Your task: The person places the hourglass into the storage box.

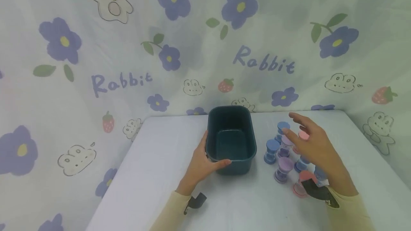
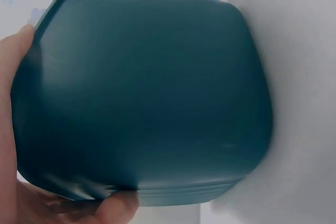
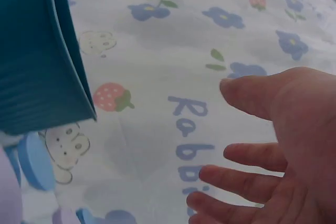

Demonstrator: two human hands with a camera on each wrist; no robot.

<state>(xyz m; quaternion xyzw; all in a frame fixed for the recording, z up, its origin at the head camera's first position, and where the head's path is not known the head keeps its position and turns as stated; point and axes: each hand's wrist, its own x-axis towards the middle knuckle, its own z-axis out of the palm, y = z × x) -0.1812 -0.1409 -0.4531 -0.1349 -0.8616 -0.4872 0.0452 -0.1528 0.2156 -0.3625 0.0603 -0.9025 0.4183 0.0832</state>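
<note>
While the left hand (image 1: 202, 163) grips the near corner of the dark teal bin (image 1: 232, 137) on the counter (image 1: 160, 174), the right hand (image 1: 313, 143) hovers spread, holding nothing, over small hourglasses (image 1: 284, 168) just right of the bin.

Clearances and obstructions on the white tabletop (image 1: 160, 159)

The dark teal rectangular plastic bin (image 1: 231, 138) stands mid-table, its near left corner gripped by the left hand (image 1: 202, 165), which blocks approach from that side. To its right, a tight cluster of small blue, purple and pink plastic hourglass timers (image 1: 284, 150) leaves only narrow gaps between pieces; the right hand (image 1: 313, 143) hovers spread above them. A bare strip separates bin and timers. The left half of the table and the near edge lie open. The flower-printed fabric backdrop (image 1: 192, 45) closes off the far side.
</note>
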